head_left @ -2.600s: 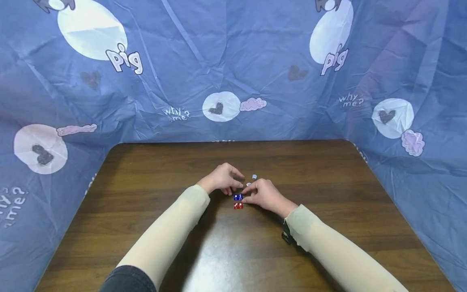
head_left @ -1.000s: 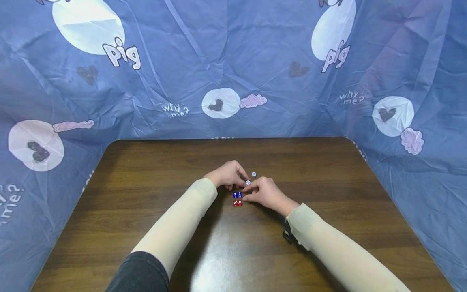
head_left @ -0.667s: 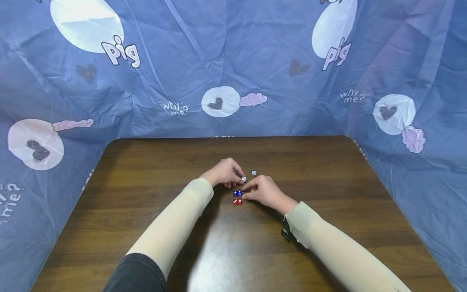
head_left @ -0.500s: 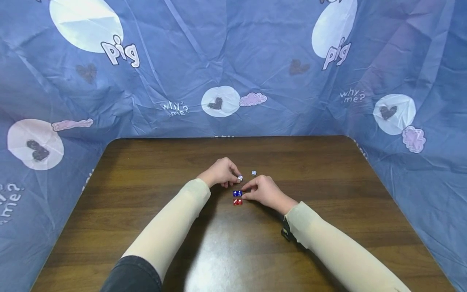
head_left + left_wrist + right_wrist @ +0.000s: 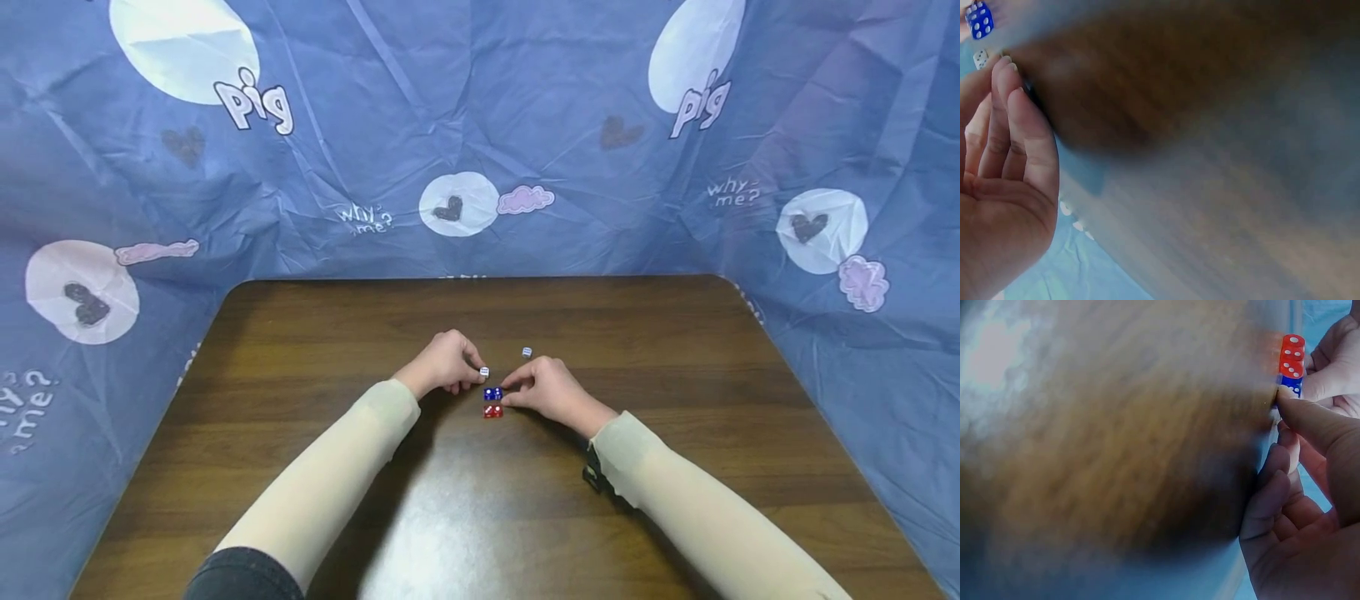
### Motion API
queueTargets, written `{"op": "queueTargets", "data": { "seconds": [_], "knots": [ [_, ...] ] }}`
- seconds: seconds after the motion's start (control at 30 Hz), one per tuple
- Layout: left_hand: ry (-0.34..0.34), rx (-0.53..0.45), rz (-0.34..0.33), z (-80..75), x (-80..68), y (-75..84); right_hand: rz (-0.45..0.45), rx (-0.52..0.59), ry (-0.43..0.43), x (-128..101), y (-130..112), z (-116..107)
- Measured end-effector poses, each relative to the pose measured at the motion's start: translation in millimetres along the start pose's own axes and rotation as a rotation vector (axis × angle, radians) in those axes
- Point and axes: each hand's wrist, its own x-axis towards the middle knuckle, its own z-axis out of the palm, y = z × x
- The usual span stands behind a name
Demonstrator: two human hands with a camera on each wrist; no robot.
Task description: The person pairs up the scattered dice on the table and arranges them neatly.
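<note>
My left hand (image 5: 447, 362) pinches a white die (image 5: 483, 372) between thumb and index finger, just behind and left of the blue dice (image 5: 492, 393). Two blue dice sit side by side, with a row of two red dice (image 5: 492, 412) in front of them. My right hand (image 5: 555, 392) is at the right end of the blue row, thumb and index fingertips around the right blue die. In the right wrist view its thumb tip (image 5: 1286, 394) overlaps the blue die below the red ones. Another white die (image 5: 527, 352) lies behind my right hand.
The dice stand on a dark brown wooden table (image 5: 337, 317) with rounded far corners. A blue printed cloth (image 5: 465, 100) hangs behind and beside it. Light glares off the near part of the tabletop.
My left hand reached the nearer white die, pinched it and brought it left, turning it, then slightly toward the blue dice. My right hand has stayed at the blue row.
</note>
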Motion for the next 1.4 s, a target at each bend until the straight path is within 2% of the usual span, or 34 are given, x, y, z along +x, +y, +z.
{"op": "queueTargets", "data": {
  "seconds": [0.23,0.5,0.7,0.83,1.13,1.4],
  "knots": [
    [0.054,-0.01,-0.021,6.0,-4.0,0.5,0.011,-0.003,0.015,0.4,1.5,0.5],
    [0.059,0.003,-0.017,10.7,-6.4,0.3,0.01,0.006,0.034,1.2,4.9,-6.6],
    [0.08,0.003,-0.009,12.2,-9.0,-0.8,0.056,0.08,0.153,4.9,13.4,-22.8],
    [0.086,-0.013,-0.015,12.7,-11.0,-1.4,0.124,0.107,0.212,11.4,19.2,-32.4],
    [0.077,-0.076,-0.015,13.4,-13.4,-2.5,0.265,0.102,0.169,25.4,28.4,-35.4],
    [0.078,-0.09,-0.011,11.8,-15.8,-2.4,0.267,0.092,0.167,30.3,26.7,-33.5]
  ]
}}
